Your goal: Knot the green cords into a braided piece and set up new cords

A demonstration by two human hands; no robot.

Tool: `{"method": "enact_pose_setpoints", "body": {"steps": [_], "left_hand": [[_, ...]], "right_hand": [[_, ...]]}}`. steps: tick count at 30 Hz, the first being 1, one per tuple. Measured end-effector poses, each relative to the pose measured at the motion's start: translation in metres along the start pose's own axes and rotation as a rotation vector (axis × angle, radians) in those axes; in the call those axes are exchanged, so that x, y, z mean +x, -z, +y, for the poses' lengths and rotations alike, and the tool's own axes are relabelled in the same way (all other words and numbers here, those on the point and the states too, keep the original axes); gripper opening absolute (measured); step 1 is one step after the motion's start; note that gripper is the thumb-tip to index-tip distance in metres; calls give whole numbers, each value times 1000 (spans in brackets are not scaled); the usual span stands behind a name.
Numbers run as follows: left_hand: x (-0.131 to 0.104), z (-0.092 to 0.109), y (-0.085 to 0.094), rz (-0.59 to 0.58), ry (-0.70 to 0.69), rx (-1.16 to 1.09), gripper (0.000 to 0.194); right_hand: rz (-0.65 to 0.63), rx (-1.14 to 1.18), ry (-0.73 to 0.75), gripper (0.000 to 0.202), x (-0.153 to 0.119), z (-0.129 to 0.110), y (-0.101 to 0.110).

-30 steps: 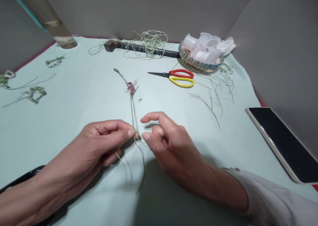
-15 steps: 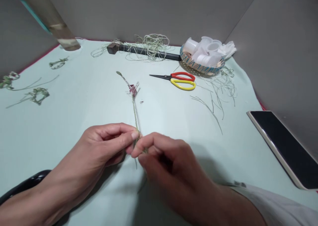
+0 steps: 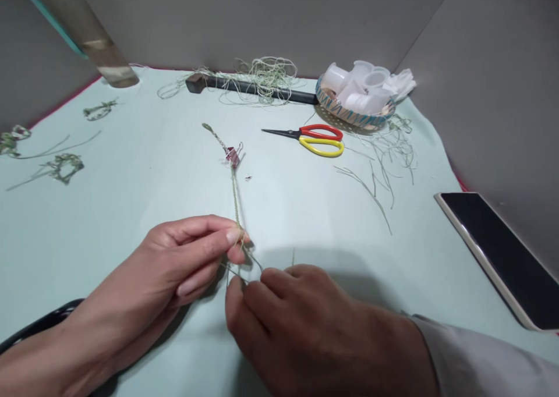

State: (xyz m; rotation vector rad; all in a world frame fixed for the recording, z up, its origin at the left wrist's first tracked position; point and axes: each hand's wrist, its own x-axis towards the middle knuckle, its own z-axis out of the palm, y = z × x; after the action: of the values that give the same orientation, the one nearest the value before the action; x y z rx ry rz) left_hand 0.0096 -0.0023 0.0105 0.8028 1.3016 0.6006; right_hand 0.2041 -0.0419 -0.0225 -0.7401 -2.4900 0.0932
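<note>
Running from a maroon clip point(image 3: 233, 157) to the person's fingers, the thin green braided cord point(image 3: 235, 193) is laid along the middle of the worktop point(image 3: 152, 181). Its near end is pinched between the thumb and forefinger of the left hand point(image 3: 187, 257). Just below that hold, loose strands point(image 3: 254, 259) are led across to the right hand point(image 3: 301, 321), whose fingers are curled in and appear to be closed on them (the exact contact is hidden by the knuckles).

By its look, the cord should be judged very light, limp and easily twisted; the single strands could be snagged or slipped. It is best taken at the last firm stretch of braid, where the left pinch is placed, and the strands are best drawn gently, near their root.

Beyond the clip, red-and-yellow scissors point(image 3: 321, 141) are set to the right, and a dark bar point(image 3: 257, 88) is partly covered by tangled thread point(image 3: 271, 74). White spools point(image 3: 334, 77) are gathered in a shallow basket point(image 3: 349, 116). A phone point(image 3: 502, 257) is placed at the far right.
</note>
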Motion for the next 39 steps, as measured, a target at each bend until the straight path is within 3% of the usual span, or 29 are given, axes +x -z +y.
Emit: {"method": "enact_pose_setpoints", "body": {"steps": [4, 7, 11, 15, 18, 21, 24, 28, 33, 39], "left_hand": [[1, -4, 1, -6, 4, -45, 33], [2, -6, 2, -6, -6, -15, 34], [5, -5, 2, -11, -25, -10, 34], [5, -5, 0, -32, -48, -42, 35], [5, -5, -3, -83, -66, -95, 35], [5, -7, -4, -90, -71, -132, 32], [6, -10, -4, -82, -70, -137, 28], [7, -11, -4, -90, -74, -133, 26], [7, -11, -5, -67, -81, -126, 30], [5, -11, -7, -51, -80, -66, 30]], "right_hand": [[-50, 92, -69, 29, 1, 6, 3], [71, 182, -176, 23, 5, 17, 10], [223, 53, -352, 47, 10, 34, 15], [282, 33, -421, 37, 15, 38, 15], [163, 432, -551, 36, 18, 32, 13], [-80, 915, -855, 22, 23, 26, 9], [-157, 1152, -1054, 14, 27, 24, 3], [-167, 1202, -1123, 14, 32, 24, 3], [-223, 1095, -1124, 24, 29, 23, 3], [-177, 1063, -1128, 31, 28, 20, 0]]}}
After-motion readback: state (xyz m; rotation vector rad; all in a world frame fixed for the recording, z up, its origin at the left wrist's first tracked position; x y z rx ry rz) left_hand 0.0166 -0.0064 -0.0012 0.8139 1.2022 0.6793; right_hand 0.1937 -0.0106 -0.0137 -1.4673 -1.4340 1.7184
